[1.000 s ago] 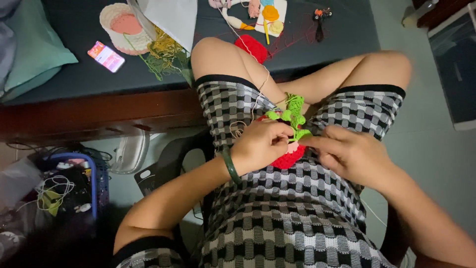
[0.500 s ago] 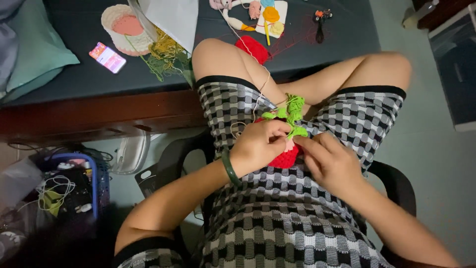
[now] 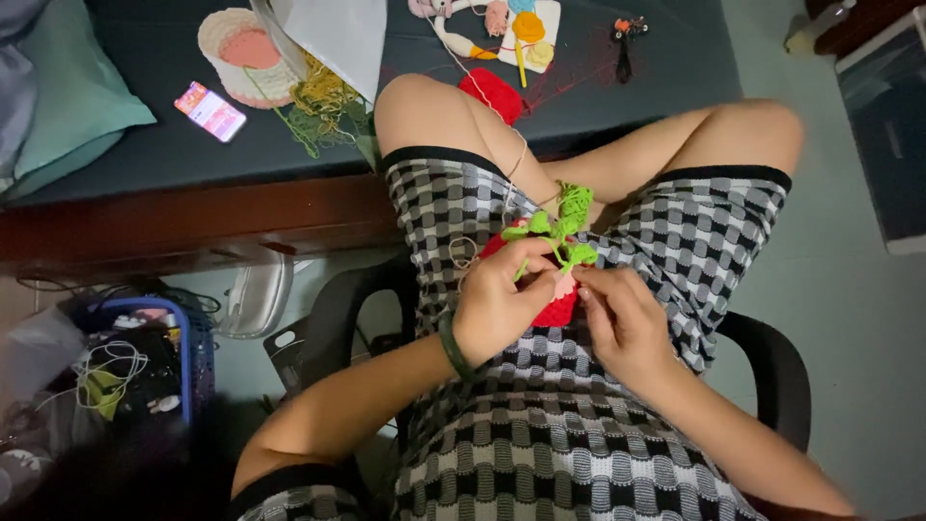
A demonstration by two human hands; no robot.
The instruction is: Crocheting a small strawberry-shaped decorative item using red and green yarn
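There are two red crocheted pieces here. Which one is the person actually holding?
The red piece with green leaves, pinched between the left hand and right hand over the lap. The other red piece lies untouched on the dark surface beyond the knee.

Phone (image 3: 210,110), yarn basket (image 3: 241,48), scissors (image 3: 624,43)

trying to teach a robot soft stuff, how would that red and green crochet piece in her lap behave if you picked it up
The crochet piece likely flops: its green leaves bend loosely. Probably light, as fingertips of the left hand and right hand hold it. Trailing yarn may snag or drag.
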